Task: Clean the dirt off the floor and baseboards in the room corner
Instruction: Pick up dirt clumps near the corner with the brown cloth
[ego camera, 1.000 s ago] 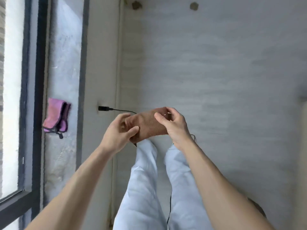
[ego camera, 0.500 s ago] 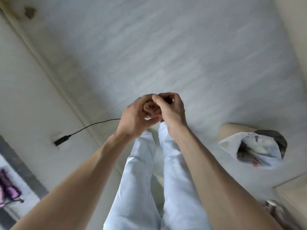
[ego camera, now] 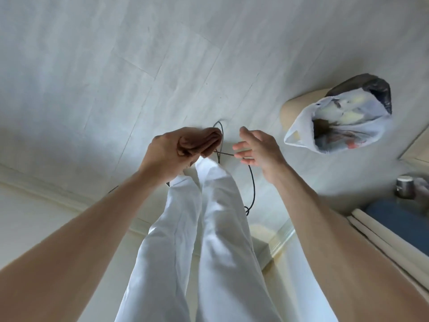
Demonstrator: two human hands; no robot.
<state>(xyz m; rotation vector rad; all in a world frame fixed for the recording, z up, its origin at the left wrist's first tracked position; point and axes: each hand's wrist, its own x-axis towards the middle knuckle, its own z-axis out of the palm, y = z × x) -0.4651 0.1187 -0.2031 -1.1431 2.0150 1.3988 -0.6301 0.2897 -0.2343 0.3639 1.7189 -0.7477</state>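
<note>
A folded brown cloth (ego camera: 204,141) sits bunched in my left hand (ego camera: 170,151), whose fingers curl round it at waist height above my white trousers. My right hand (ego camera: 257,149) hovers a short way to the right of the cloth, fingers spread and straight, holding nothing. Below the hands lies the pale wood-look floor (ego camera: 116,66). A white baseboard (ego camera: 46,194) runs along the wall at the lower left.
A black cable (ego camera: 251,180) loops over the floor by my feet. A beige bin (ego camera: 294,108) with a white plastic bag (ego camera: 334,122) of rubbish stands to the right. A metal cup (ego camera: 405,187) and a dark blue surface (ego camera: 399,219) sit at the right edge.
Both hands were folding the cloth together; now my right hand has let go and drawn away to the right. The view has swung right, away from the window wall, toward the bin.
</note>
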